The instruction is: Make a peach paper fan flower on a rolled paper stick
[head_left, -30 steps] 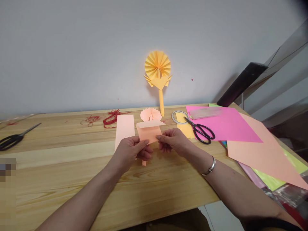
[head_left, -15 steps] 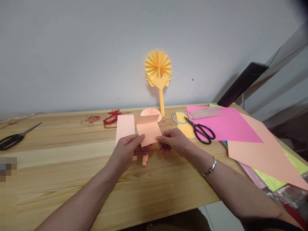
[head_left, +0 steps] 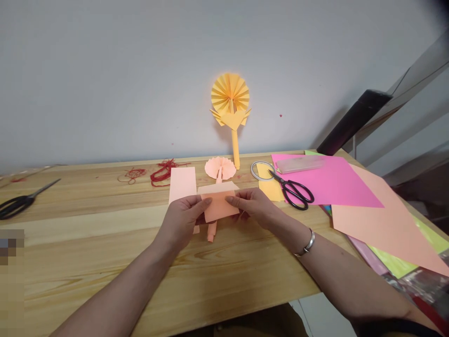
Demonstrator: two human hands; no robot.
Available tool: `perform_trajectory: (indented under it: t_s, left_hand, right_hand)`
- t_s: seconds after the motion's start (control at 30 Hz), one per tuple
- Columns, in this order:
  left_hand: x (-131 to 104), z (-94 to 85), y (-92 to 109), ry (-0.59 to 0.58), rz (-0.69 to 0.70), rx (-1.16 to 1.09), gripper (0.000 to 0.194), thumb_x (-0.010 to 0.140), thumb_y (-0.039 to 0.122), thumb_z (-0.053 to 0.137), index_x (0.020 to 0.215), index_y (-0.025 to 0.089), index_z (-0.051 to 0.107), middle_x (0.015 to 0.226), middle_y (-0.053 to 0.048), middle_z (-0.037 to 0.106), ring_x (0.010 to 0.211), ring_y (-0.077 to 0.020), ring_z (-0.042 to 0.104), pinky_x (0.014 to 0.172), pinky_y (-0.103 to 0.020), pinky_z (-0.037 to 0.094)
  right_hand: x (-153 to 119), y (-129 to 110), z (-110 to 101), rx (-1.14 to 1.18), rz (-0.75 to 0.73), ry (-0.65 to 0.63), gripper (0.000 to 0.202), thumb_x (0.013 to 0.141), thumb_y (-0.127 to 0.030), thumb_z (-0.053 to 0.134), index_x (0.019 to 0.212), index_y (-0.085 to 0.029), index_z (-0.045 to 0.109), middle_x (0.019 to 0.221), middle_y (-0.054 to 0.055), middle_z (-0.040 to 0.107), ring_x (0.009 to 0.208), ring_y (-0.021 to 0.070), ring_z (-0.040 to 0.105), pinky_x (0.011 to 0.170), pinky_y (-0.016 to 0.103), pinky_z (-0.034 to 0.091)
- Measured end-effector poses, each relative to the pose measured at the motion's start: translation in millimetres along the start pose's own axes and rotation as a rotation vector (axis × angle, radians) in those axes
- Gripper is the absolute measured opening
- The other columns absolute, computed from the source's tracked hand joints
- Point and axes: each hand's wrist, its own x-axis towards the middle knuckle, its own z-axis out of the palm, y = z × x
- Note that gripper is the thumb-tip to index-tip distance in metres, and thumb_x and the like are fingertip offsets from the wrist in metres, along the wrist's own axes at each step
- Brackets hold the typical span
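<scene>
Between my two hands is a folded piece of peach paper (head_left: 220,208), held above the table. My left hand (head_left: 185,216) pinches its left side, thumb on top. My right hand (head_left: 254,206) grips the right side the same way, its thumb on the near face. Behind the paper lies a peach paper fan flower (head_left: 220,167) with a rolled stem, whose lower end shows below my hands; the middle is hidden. A flat strip of pale peach paper (head_left: 183,182) rests beside my left hand, partly covered by it.
A yellow paper fan flower (head_left: 230,93) leans on the wall. Black-handled scissors (head_left: 298,193), a tape roll (head_left: 253,173) and pink paper (head_left: 336,182) lie right, near a peach sheet (head_left: 379,224). Red yarn (head_left: 162,175) and other scissors (head_left: 21,205) lie left. A black cylinder (head_left: 354,121) leans at the back right.
The paper in my hands has tilted and come lower, its folded flap now leaning back, so the peach fan flower shows behind it. My right thumb has moved slightly left and up on the paper.
</scene>
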Motion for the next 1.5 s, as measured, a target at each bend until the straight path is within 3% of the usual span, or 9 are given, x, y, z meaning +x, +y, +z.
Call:
perform_trajectory:
  t_s: [0.2,0.77,1.0,1.17,1.33,1.5]
  left_hand:
    - [-1.1,1.0,-1.3,-0.078,-0.012,0.066,0.021,0.072,0.034,0.064,0.080,0.015,0.068,0.043,0.000,0.061,0.040,-0.0160,0.057,0.053,-0.029,0.047]
    - [1.7,-2.0,-5.0,-0.152,-0.014,0.023,0.020,0.074,0.034,0.064,0.071,0.015,0.064,0.053,-0.003,0.066,0.039,-0.0146,0.057,0.046,-0.026,0.044]
    - [-1.4,1.8,-3.5,-0.108,-0.138,0.126,0.025,0.065,0.033,0.074,0.079,0.014,0.067,0.066,-0.008,0.072,0.057,-0.0201,0.067,0.045,-0.026,0.049]
    - [-3.7,2.7,-1.5,-0.120,-0.122,0.205,0.022,0.065,0.031,0.074,0.078,0.014,0.065,0.068,-0.009,0.073,0.059,-0.0214,0.068,0.048,-0.028,0.051]
    - [-4.7,3.2,0.9,-0.113,-0.060,0.223,0.023,0.066,0.031,0.073,0.081,0.014,0.067,0.069,-0.007,0.073,0.060,-0.0200,0.068,0.055,-0.029,0.054]
    - [-4.6,2.3,0.1,-0.144,-0.002,0.241,0.025,0.066,0.035,0.073,0.081,0.015,0.069,0.070,-0.007,0.073,0.061,-0.0201,0.068,0.057,-0.029,0.054]
  right_hand:
    - [2.6,2.4,0.8,0.024,-0.096,0.053,0.033,0.070,-0.038,0.066,0.052,-0.014,0.053,0.039,-0.003,0.049,0.037,0.0060,0.043,0.037,0.018,0.033]
    - [0.9,2.9,1.8,-0.038,-0.120,0.088,0.031,0.072,-0.037,0.063,0.053,-0.015,0.055,0.041,-0.003,0.050,0.037,0.0068,0.042,0.038,0.019,0.034]
    - [-2.0,-2.3,3.5,-0.063,-0.142,0.145,0.031,0.072,-0.036,0.063,0.050,-0.016,0.054,0.041,-0.003,0.051,0.037,0.0072,0.042,0.038,0.020,0.033]
    - [-1.7,-2.0,3.1,-0.051,-0.149,0.148,0.032,0.072,-0.038,0.065,0.051,-0.015,0.054,0.041,-0.003,0.050,0.037,0.0070,0.042,0.038,0.020,0.033]
    - [-4.5,-2.9,1.8,-0.017,-0.048,-0.006,0.043,0.071,-0.053,0.063,0.056,-0.013,0.057,0.045,0.000,0.055,0.040,0.0080,0.048,0.040,0.020,0.038]
    - [-6.8,-0.1,3.9,-0.013,-0.013,-0.179,0.037,0.066,-0.047,0.071,0.063,-0.012,0.059,0.051,-0.001,0.054,0.042,0.0072,0.048,0.042,0.020,0.040]
